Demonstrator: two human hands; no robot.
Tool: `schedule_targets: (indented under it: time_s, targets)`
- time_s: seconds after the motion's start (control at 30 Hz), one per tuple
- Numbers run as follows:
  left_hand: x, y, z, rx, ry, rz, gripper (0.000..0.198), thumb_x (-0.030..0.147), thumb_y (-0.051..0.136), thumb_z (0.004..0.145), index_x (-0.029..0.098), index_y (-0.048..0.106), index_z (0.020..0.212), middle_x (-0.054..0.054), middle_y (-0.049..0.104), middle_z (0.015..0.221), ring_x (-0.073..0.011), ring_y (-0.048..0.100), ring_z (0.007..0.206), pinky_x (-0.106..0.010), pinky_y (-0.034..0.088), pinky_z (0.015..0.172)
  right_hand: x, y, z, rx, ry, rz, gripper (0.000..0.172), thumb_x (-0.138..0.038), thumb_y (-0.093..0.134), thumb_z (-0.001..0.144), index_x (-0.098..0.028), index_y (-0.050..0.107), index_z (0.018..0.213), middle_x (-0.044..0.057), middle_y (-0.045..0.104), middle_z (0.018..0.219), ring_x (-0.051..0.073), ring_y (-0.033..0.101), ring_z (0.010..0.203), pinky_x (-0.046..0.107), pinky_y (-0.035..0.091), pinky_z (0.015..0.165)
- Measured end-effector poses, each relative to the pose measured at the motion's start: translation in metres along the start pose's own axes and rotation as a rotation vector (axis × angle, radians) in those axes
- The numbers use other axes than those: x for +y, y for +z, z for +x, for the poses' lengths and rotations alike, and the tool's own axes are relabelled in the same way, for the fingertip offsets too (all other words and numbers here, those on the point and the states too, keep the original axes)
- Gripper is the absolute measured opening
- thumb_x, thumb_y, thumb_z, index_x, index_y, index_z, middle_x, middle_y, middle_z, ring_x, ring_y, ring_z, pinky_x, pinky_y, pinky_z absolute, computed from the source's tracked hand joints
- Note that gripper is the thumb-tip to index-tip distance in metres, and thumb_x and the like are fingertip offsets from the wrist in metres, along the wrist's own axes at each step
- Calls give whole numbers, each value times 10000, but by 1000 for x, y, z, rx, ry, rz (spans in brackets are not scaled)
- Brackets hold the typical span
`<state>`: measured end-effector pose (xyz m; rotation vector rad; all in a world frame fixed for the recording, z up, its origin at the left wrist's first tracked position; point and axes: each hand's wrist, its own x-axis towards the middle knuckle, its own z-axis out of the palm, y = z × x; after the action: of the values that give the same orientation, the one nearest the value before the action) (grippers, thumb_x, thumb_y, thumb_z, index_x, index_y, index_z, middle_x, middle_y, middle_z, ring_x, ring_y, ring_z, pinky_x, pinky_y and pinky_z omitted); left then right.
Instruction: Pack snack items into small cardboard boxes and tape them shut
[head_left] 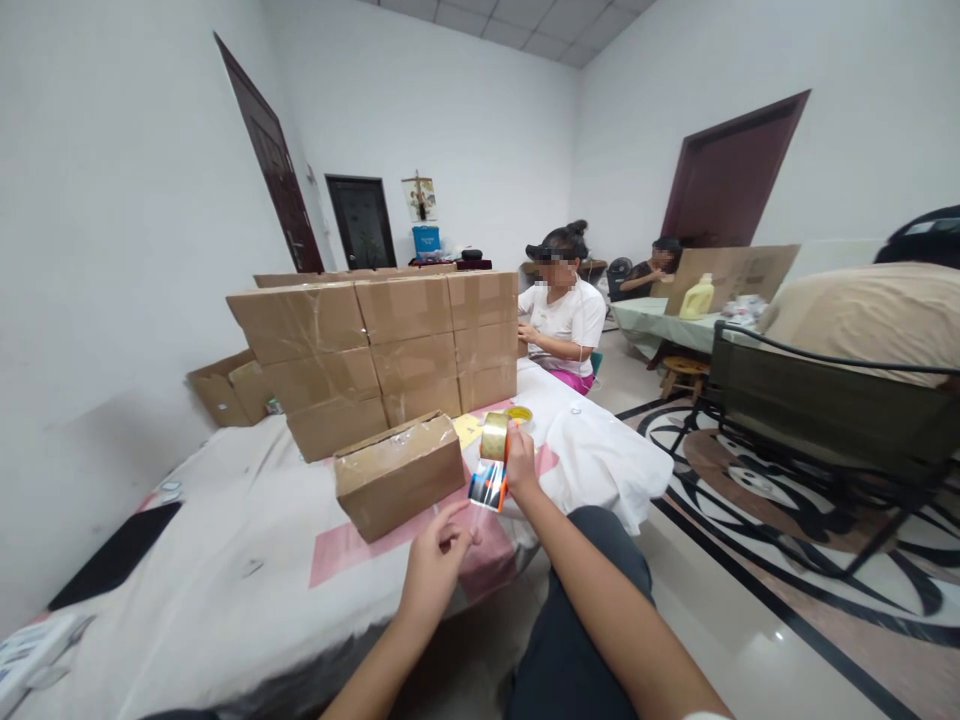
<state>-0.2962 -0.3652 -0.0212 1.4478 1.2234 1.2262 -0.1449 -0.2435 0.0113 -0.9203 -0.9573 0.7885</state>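
Observation:
My right hand (520,462) is closed around the orange handle of a tape dispenser (491,484), which carries a roll of packing tape (494,436). Just below the dispenser, my left hand (435,560) has its index finger and thumb at a short clear strip of tape (480,518); they seem to grip its edges. Left of the dispenser, a closed cardboard box (405,480) lies on the cloth-covered table (247,550), with shiny tape along its top. Behind the dispenser lies another yellow tape roll (519,413).
Several taped cardboard boxes (405,345) are stacked behind the single box. An open carton (225,388) stands at the left wall. Across the table sits a person in white (574,315). A chair (817,410) with someone in it is at the right, near another table (645,325).

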Motion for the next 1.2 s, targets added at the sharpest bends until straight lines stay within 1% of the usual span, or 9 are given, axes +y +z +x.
schedule_targets:
  time_s: [0.2, 0.33, 0.47, 0.6, 0.67, 0.83, 0.9, 1.07, 1.2]
  targets:
    - [0, 3, -3, 25, 6, -33, 427, 357, 614, 826, 184, 550, 1211, -25, 739, 760, -230, 722, 837, -324, 502, 818, 1, 1, 3, -11, 34, 7, 532, -718, 481, 828, -213, 482, 662, -20, 467, 597, 136, 426, 568, 274, 387, 519]
    - [-6, 5, -1, 65, -23, -91, 347, 337, 649, 817, 232, 451, 1082, -4, 732, 735, -205, 715, 755, -290, 484, 745, 1, 2, 4, 11, 30, 70, 534, -717, 553, 798, -204, 499, 660, -35, 481, 587, 124, 448, 552, 255, 400, 510]
    - [-15, 7, 2, 76, -48, -139, 362, 332, 692, 798, 244, 424, 1024, -1, 732, 721, -194, 715, 744, -267, 466, 724, 3, 5, 3, -17, 67, 139, 519, -705, 567, 810, -202, 538, 687, -42, 483, 552, 134, 492, 528, 253, 428, 492]
    - [-17, 8, 5, 77, -69, -168, 418, 374, 731, 766, 241, 419, 1010, 7, 719, 682, -189, 702, 693, -243, 441, 653, 6, 6, 3, -29, 109, 179, 506, -697, 546, 841, -204, 553, 725, -34, 513, 579, 135, 512, 522, 256, 452, 490]
    - [-16, 7, 6, 75, -78, -180, 433, 381, 741, 754, 239, 419, 1005, 16, 710, 665, -183, 695, 676, -239, 436, 643, 7, 4, 4, -43, 76, 132, 507, -689, 528, 858, -206, 535, 701, -33, 505, 591, 122, 475, 514, 249, 430, 485]
    - [-12, 2, 7, 50, -101, -199, 432, 372, 746, 732, 236, 416, 976, 46, 681, 614, -174, 691, 650, -235, 436, 646, 11, -4, 10, -99, -133, -87, 523, -664, 509, 875, -224, 441, 601, -38, 407, 583, 121, 377, 556, 254, 352, 511]
    - [-11, 1, 7, 36, -104, -201, 424, 369, 739, 735, 236, 414, 972, 37, 693, 624, -180, 702, 672, -241, 444, 665, 12, -4, 11, -100, -132, -83, 515, -670, 489, 880, -225, 452, 623, -35, 411, 602, 128, 377, 573, 260, 353, 529]
    - [-10, 1, 6, 21, -116, -193, 426, 379, 743, 729, 235, 414, 959, 7, 721, 647, -194, 710, 675, -253, 445, 657, 9, 0, 8, -87, -43, -16, 514, -693, 480, 870, -233, 435, 644, -36, 402, 610, 132, 364, 566, 266, 347, 521]
    - [-1, -1, 5, 27, -112, -178, 414, 366, 738, 734, 235, 415, 957, 8, 722, 649, -191, 711, 693, -252, 445, 663, 5, -2, 7, -99, -107, -84, 513, -664, 463, 897, -235, 403, 622, -35, 383, 592, 132, 350, 562, 275, 322, 521]
